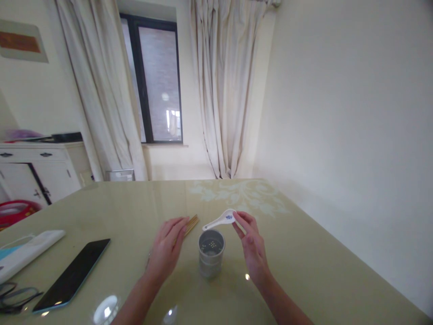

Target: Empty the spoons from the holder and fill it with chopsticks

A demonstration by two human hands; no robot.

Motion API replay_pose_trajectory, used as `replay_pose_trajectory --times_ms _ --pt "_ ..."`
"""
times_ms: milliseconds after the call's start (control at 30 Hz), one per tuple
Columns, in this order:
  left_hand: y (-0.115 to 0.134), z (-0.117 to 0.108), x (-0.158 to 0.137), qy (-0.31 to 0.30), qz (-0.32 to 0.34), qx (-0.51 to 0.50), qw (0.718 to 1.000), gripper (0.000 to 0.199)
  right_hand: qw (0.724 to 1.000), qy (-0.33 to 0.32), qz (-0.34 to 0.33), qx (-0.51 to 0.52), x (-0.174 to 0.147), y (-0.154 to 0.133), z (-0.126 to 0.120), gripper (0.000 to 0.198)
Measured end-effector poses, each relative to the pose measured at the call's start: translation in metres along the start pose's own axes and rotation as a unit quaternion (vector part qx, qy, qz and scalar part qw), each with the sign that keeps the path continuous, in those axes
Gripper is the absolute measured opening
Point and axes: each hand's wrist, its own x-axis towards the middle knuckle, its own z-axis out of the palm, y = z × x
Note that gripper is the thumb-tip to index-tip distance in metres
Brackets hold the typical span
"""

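Note:
A grey cylindrical utensil holder with small holes in its bottom stands upright between my hands. My right hand pinches a white spoon with a blue pattern by its bowl. The spoon's handle points left, its tip just above the far rim of the holder. To the left of the holder, my left hand curls over several wooden chopsticks. Their far ends stick out past its fingers; the rest is mostly hidden beneath the hand.
At the left of the glossy table lie a dark tablet, a white power strip and glasses. A round clear-and-white object sits near the front edge. A wall runs along the right.

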Motion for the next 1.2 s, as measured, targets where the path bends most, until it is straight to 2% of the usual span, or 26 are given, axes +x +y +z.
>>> replay_pose_trajectory --times_ms 133,233,367,567,633,700,800,867,933,1033,1200 --pt "0.032 -0.010 0.003 0.026 0.164 0.060 0.984 0.043 0.999 -0.042 0.003 -0.001 -0.009 -0.014 0.016 0.061" --pt "0.039 -0.018 0.006 0.019 0.239 0.091 0.967 0.042 0.997 -0.070 0.011 -0.030 -0.017 -0.022 0.025 0.068" --pt "0.039 -0.023 0.007 -0.003 0.275 0.082 0.958 0.040 0.994 -0.088 0.013 -0.060 -0.023 -0.022 0.027 0.071" --pt "0.028 -0.020 0.003 -0.025 0.286 0.084 0.954 0.042 0.991 -0.112 0.011 -0.078 -0.024 -0.017 0.024 0.066" --pt "0.017 -0.018 0.001 -0.019 0.264 0.082 0.961 0.041 0.989 -0.111 0.009 -0.100 -0.024 -0.017 0.024 0.065" --pt "0.002 -0.018 0.000 -0.007 0.202 0.082 0.976 0.037 0.987 -0.102 0.005 -0.127 -0.023 -0.018 0.023 0.062" --pt "-0.028 -0.019 -0.001 -0.018 0.037 0.103 0.994 0.032 0.983 -0.088 0.006 -0.159 -0.020 -0.017 0.021 0.055" --pt "-0.048 -0.021 -0.001 -0.045 -0.079 0.122 0.988 0.037 0.982 -0.079 0.011 -0.171 -0.017 -0.015 0.020 0.050" --pt "-0.066 -0.021 -0.003 -0.071 -0.157 0.136 0.976 0.040 0.981 -0.072 0.019 -0.180 -0.015 -0.012 0.018 0.047" --pt "-0.084 -0.019 -0.009 -0.103 -0.192 0.145 0.965 0.041 0.979 -0.065 0.024 -0.191 -0.014 -0.007 0.017 0.044" --pt "-0.092 -0.014 -0.018 -0.155 -0.162 0.170 0.959 0.041 0.978 -0.060 0.027 -0.198 -0.016 -0.002 0.014 0.043"
